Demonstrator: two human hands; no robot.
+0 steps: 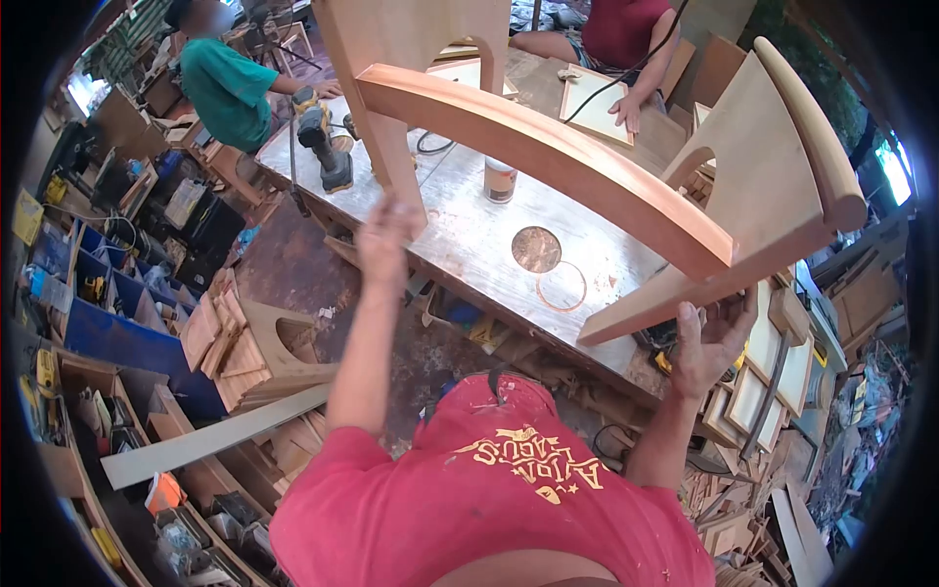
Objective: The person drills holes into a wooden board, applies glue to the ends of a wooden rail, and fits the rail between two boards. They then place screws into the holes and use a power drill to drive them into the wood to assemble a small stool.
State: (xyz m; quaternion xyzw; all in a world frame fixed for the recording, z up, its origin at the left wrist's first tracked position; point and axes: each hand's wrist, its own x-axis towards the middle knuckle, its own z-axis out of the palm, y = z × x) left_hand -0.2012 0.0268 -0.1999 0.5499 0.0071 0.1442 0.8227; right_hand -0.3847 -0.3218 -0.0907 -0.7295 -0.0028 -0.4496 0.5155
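A wooden furniture frame point(548, 157) stands on the worktable, with a curved rail joining two side pieces. My left hand point(384, 240) is smeared by motion and overlaps the foot of the left leg point(396, 161), so its fingers do not show clearly. On the other side, my right hand point(712, 344) is right at the lower edge of the right side panel point(768, 147), thumb up and fingers spread apart. Under the arch, a small labelled can point(499, 180) stands on the silvery tabletop point(460, 225), near a round hole point(537, 249).
A cordless drill point(323, 147) stands at the table's left end. One person in green point(220, 88) is beyond it; another person's hand point(626, 115) rests on a framed panel point(592, 98). Wood pieces point(245, 352) and blue bins point(127, 342) fill the left side.
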